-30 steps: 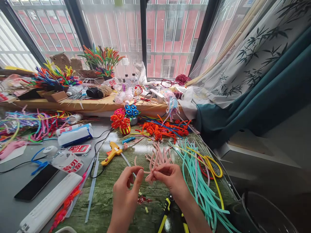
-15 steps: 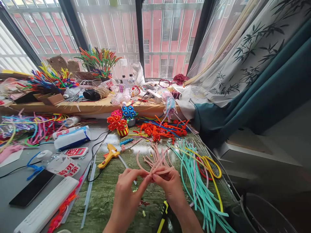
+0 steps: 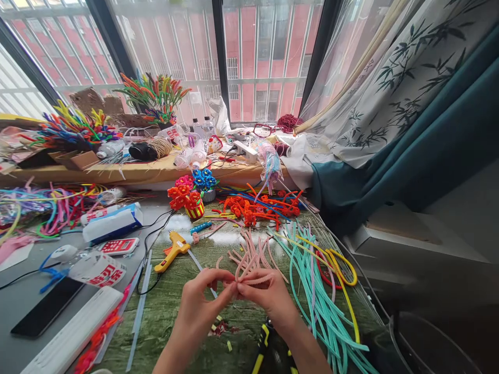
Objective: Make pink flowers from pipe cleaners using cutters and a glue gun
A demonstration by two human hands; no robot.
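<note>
Near the front middle of the table, my left hand and my right hand meet fingertip to fingertip. Both pinch a bent pink pipe cleaner; one part of it looks ridged or coiled and runs along my right fingers. The exact join between the fingertips is hidden. Just beyond the hands lies a bunch of loose pink pipe cleaners. Below them, partly covered by my right forearm, are pliers with black and yellow handles. Small yellow scraps lie beside the pliers.
To the left rests a yellow hot glue gun with its cable. Teal pipe cleaners spread on the right. Behind are orange-red pipe cleaner pieces and a striped pot of flowers. A phone lies far left.
The view has shifted slightly. My hands have turned a little, and the pink pipe cleaner now stands in a curve between the fingertips. More of the pliers shows.
</note>
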